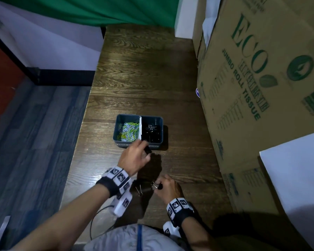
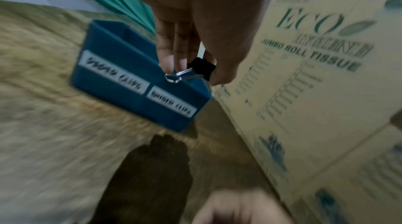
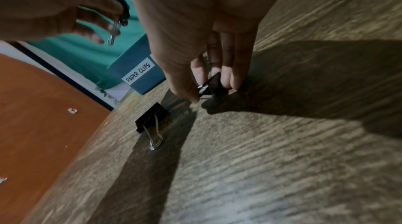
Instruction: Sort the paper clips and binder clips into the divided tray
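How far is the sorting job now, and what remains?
Nearly finished. Done: coloured paper clips fill the tray's left compartment, black binder clips the right. In hand: the left hand carries a binder clip near the tray's front; the right hand pinches another binder clip on the table. Left: one loose binder clip on the table.

Cardboard boxes [image 1: 257,87] printed "ECO JUMBO ROLL TISSUE" stand along the wooden surface [image 1: 143,78]; green cloth [image 1: 98,9] hangs behind.
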Available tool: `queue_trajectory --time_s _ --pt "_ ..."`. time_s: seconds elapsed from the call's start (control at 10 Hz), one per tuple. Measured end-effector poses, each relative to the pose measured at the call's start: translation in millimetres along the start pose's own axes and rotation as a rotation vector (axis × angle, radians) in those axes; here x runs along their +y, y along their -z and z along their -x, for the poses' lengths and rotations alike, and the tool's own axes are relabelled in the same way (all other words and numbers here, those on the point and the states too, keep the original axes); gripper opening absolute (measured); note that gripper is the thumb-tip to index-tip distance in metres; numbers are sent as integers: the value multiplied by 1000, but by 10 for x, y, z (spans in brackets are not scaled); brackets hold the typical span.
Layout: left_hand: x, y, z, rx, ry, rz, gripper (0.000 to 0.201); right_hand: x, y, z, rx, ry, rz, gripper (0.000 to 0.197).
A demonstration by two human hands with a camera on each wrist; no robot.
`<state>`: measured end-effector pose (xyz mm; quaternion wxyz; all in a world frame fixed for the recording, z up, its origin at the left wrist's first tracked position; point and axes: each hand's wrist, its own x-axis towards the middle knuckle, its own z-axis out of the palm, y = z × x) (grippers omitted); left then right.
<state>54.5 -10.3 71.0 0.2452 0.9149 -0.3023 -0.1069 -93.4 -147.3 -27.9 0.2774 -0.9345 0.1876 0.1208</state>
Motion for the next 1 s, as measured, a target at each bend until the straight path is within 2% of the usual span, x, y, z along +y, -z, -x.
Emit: queue_trajectory --time_s 0.1,0.2,0.3,0.4,0.5,0.6,0.7,0.8,0.9,1.0 --pt "176 172 -369 95 -3 68 44 1 82 -5 -32 -69 -5 13" --pt "231 245 -443 178 -30 5 40 -74 268 -54 -27 -170 -41 12" --pt "98 83 -183 114 -79 -107 24 -204 518 -225 33 -229 -165 10" --pt "-132 -227 175 -162 -82 -163 34 -394 801 -462 84 -166 -268 13" --pt "-304 -472 496 -510 -123 -282 67 -592 1122 -708 179 -71 -303 14" --pt "-336 -563 774 -570 -204 -363 70 -740 1334 -955 282 19 -296 20" --pt "-344 -691 990 -541 -268 -416 52 -841 1421 -1127 313 56 -281 29" --pt "-351 -734 1072 -495 -312 -383 39 -863 1375 -1124 303 98 -225 25" --pt "-331 -706 1073 -457 -349 -353 35 -757 1225 -948 210 129 -144 18" --pt "-327 -667 958 -348 -272 -227 37 -514 1035 -664 56 55 -75 7"
